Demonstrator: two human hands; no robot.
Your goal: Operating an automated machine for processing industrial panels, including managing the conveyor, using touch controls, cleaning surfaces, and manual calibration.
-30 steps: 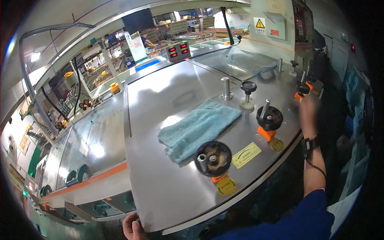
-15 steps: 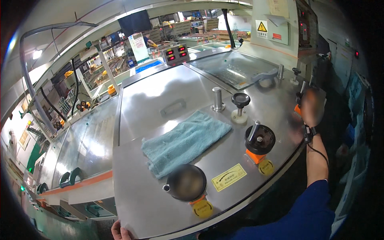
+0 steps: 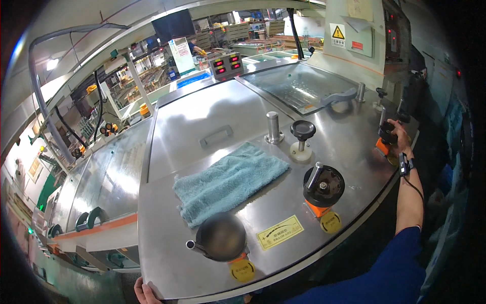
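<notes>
At the far right of the stainless steel machine top (image 3: 334, 152), my right hand (image 3: 401, 136) is closed on a black handwheel (image 3: 387, 133) with an orange base. A dark strap with a small device circles that wrist. My left hand (image 3: 145, 293) grips the top's near left corner, with only its fingers showing. Between my hands are a nearer black handwheel (image 3: 324, 186) with a metal crank handle and another round black wheel (image 3: 221, 237), its face blurred. A folded light blue towel (image 3: 230, 182) lies on the steel behind them.
A black knob (image 3: 302, 130) on a white base and a metal post (image 3: 273, 127) stand up from the top. Farther back are a glass-covered window (image 3: 291, 86), a grey handle (image 3: 339, 96) and a red digital display box (image 3: 226, 66). Another machine (image 3: 109, 177) adjoins at left.
My right hand, blurred before, now shows clearly with its fingers on the far handwheel. The view has shifted slightly. My left hand stays at the corner; the towel has not moved on the steel.
</notes>
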